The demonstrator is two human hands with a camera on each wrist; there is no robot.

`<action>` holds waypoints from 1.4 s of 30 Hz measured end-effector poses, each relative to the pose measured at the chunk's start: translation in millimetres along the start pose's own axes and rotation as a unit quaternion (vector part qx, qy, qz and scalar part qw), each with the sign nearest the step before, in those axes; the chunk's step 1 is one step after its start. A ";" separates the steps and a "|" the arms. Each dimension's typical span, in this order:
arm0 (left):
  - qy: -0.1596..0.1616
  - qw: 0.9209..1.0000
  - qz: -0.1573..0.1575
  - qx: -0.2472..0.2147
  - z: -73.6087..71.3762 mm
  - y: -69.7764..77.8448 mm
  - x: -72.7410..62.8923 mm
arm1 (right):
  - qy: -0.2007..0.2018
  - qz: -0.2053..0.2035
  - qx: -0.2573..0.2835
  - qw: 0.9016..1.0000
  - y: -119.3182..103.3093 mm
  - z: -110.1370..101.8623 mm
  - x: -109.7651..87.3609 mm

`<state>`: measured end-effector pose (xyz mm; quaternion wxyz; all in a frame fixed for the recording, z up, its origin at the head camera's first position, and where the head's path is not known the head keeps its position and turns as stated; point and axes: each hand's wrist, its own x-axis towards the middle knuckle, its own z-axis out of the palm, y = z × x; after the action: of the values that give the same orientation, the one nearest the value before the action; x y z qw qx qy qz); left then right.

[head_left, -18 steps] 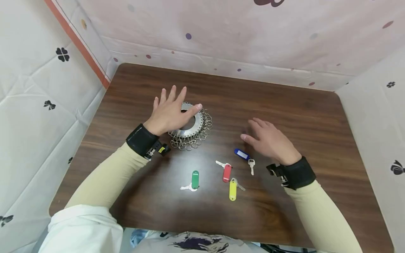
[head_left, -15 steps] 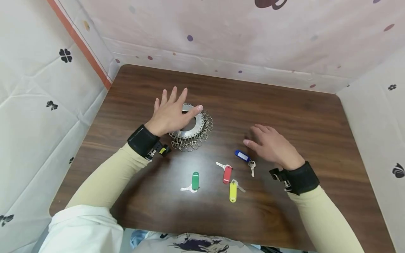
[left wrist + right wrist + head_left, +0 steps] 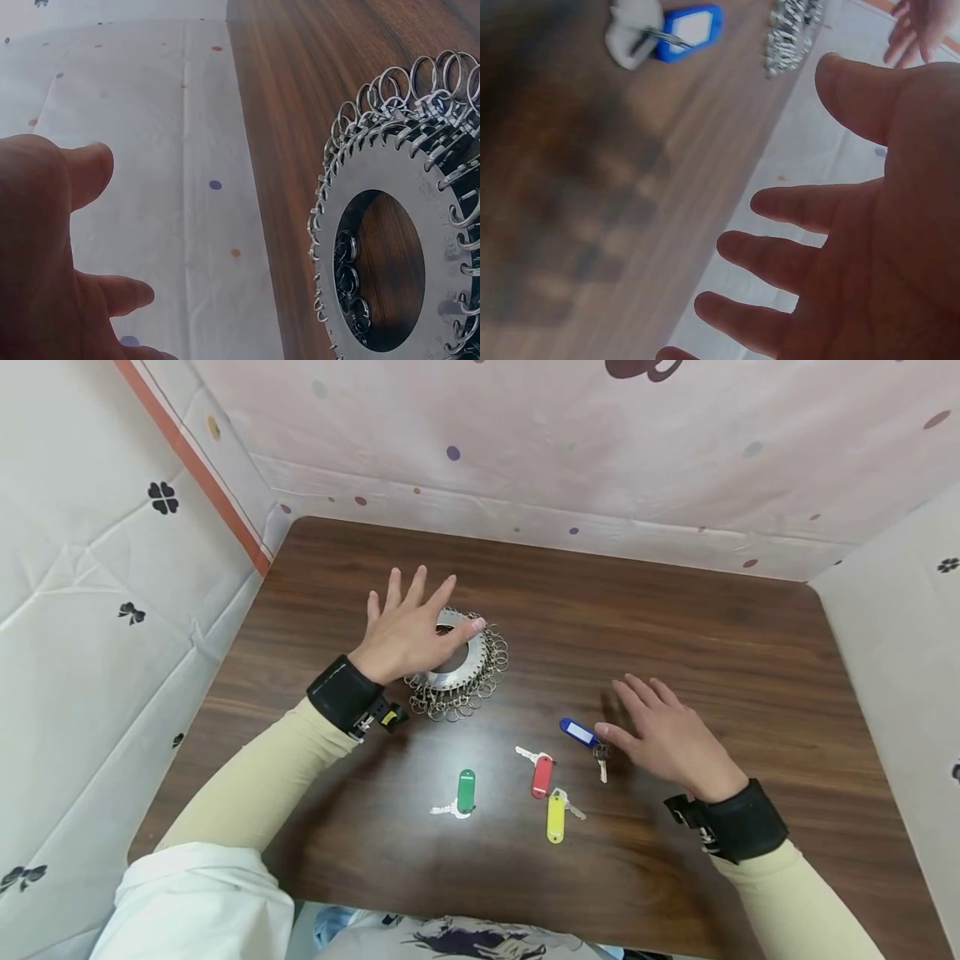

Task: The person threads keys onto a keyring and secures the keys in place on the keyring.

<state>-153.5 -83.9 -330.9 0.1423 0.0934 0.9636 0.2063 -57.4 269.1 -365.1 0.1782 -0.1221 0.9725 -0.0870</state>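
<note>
In the head view my left hand [image 3: 408, 639] is spread above a round metal ring gauge-like disc [image 3: 474, 662] fringed with many small wire rings. The left wrist view shows that disc [image 3: 442, 225] apart from the fingers, with a large round hole in its middle. My right hand [image 3: 675, 739] has its fingers extended and holds nothing. Just left of its thumb lies a blue key tag [image 3: 578, 732] with a key [image 3: 602, 768]. Also on the table are a red key tag [image 3: 542, 777], a yellow key tag [image 3: 555, 819] and a green key tag [image 3: 466, 791], each with a silver key.
Everything lies on a dark wood-grain table [image 3: 712, 627]. Pale patterned sheets hang behind it [image 3: 525, 460] and along both sides. The person's body is at the table's front edge.
My right hand has moved right and toward the body, its fingers straightening more. The left hand stays over the ringed disc, and the key tags lie as before.
</note>
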 end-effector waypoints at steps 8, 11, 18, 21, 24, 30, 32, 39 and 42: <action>-0.002 1.000 -0.004 0.029 2.8 -1.9 -1.6 | 0.031 -0.009 -0.014 0.999 -2.5 24.1 -7.8; -0.005 0.999 0.000 0.040 5.2 -2.5 -2.0 | 0.054 -0.019 -0.015 0.998 -5.4 33.3 -8.8; -0.023 0.999 0.009 0.043 12.9 -4.8 -0.8 | 0.123 -0.066 0.006 0.990 -6.7 50.6 -6.4; -0.029 0.998 0.013 0.046 16.8 -5.5 0.4 | 0.147 -0.094 0.016 0.985 -6.5 54.7 -4.8; -0.038 0.998 0.019 0.053 21.9 -5.9 2.2 | 0.162 -0.115 0.021 0.980 -7.0 57.6 -3.0; -0.027 0.993 0.075 0.083 32.6 -3.3 8.9 | 0.175 -0.126 0.044 0.975 -7.0 61.5 0.0; -0.018 0.991 0.098 0.091 36.0 -1.9 12.1 | 0.170 -0.122 0.058 0.976 -7.6 61.6 1.0; -0.014 0.989 0.132 0.060 50.5 6.4 23.6 | 0.156 -0.090 0.128 0.975 -11.3 57.3 2.7; -0.016 0.990 0.132 0.053 56.8 9.4 28.1 | 0.165 -0.091 0.149 0.971 -12.5 55.3 4.4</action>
<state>-161.1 -47.6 -383.2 0.1241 0.2304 0.9500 0.1705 -38.5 249.0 -414.8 0.0226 -0.1657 0.9495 -0.2656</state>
